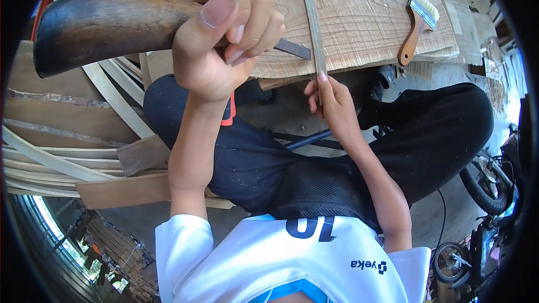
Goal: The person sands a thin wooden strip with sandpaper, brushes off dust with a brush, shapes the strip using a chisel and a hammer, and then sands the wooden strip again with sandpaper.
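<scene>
My left hand is closed around a chisel with a thick, dark wooden handle that sticks out to the left. Its narrow, flat metal blade comes out on the other side, with its square end beside a thin wooden strip. The strip lies across a broad, rough-sawn wooden board and passes over its near edge. My right hand pinches the near end of this strip, thumb on top. The blade's end looks very close to the strip; I cannot tell whether they touch.
A paintbrush with a wooden handle lies on the board's right side. Curved pale wooden strips and planks are piled at my left. My bent legs are under the board's near edge. A motorbike wheel stands at the right.
</scene>
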Demonstrator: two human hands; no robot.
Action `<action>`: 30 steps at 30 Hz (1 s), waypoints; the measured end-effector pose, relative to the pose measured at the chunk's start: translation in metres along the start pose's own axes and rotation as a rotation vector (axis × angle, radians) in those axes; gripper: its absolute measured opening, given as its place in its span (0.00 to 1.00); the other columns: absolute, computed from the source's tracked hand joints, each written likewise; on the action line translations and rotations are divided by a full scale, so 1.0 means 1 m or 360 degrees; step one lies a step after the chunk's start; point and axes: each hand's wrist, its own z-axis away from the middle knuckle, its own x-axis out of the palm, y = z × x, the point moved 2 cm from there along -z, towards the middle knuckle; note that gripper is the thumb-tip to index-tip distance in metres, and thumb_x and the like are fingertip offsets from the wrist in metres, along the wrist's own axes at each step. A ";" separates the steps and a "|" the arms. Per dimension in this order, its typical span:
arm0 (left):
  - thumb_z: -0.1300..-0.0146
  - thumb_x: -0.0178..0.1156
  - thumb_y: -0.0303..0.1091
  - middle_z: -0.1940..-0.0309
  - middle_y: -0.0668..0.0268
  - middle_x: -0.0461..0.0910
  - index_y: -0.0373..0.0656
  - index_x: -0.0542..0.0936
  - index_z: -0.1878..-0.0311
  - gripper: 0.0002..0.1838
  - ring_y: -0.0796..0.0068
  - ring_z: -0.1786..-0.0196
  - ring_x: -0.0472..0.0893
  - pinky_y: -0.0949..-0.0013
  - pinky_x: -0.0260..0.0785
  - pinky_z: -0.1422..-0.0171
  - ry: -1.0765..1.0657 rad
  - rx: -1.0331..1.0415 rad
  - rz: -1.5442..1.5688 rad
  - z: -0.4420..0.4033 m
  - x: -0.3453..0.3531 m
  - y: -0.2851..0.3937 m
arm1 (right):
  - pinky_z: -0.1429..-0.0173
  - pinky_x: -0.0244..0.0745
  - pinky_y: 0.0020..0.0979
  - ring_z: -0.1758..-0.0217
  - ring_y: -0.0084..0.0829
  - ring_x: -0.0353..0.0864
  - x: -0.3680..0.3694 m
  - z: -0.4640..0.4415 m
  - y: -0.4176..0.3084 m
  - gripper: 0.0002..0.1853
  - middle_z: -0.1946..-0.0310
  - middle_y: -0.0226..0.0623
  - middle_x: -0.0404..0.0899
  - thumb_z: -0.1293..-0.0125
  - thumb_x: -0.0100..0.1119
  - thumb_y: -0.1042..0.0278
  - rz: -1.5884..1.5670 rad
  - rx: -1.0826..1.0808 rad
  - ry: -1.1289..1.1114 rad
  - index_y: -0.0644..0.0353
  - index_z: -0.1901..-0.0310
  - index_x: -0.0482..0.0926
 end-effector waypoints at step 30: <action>0.33 0.52 0.56 0.87 0.74 0.60 0.49 0.64 0.74 0.23 0.84 0.86 0.52 0.74 0.44 0.77 0.0033 -0.0015 -0.0071 -0.007 0.000 -0.002 | 0.75 0.55 0.22 0.82 0.14 0.57 0.006 -0.011 -0.002 0.28 0.86 0.23 0.63 0.19 0.33 0.51 -0.0376 0.0092 -0.0269 0.64 0.66 0.76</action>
